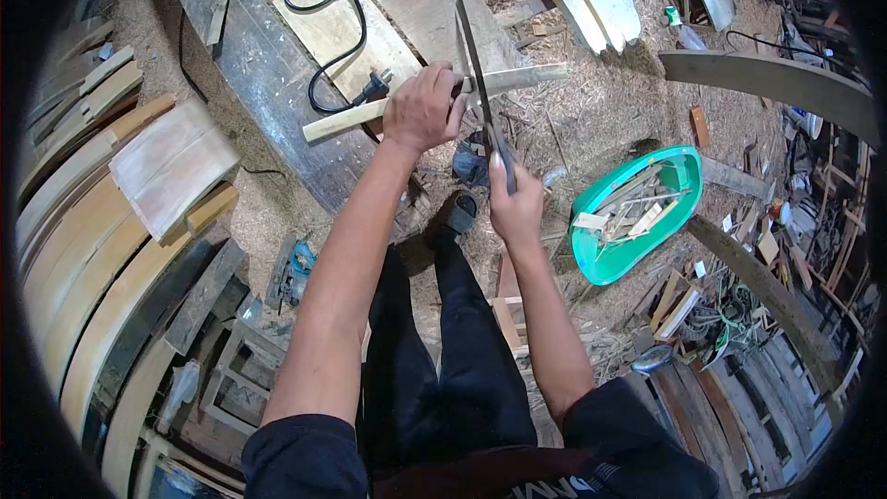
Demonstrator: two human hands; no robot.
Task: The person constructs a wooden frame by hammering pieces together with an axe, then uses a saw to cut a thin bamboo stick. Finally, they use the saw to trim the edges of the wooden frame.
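Observation:
A long thin wooden strip [346,120] lies across the end of the workbench [319,162], with its right part sticking out past the edge. My left hand [425,109] is closed around the strip and presses it near the bench's end. In my right hand [516,203] is the handle of a handsaw [477,60], its blade pointing up and away from me. The blade crosses the strip just right of my left hand. A black cable with a plug [374,85] rests on the bench beside the strip.
A green basin [617,268] with wood offcuts stands on the sawdust-covered floor at the right. A blue power tool [297,268] sits low on the left. Curved boards [88,268] are stacked at far left, and scrap wood [674,305] is piled at right.

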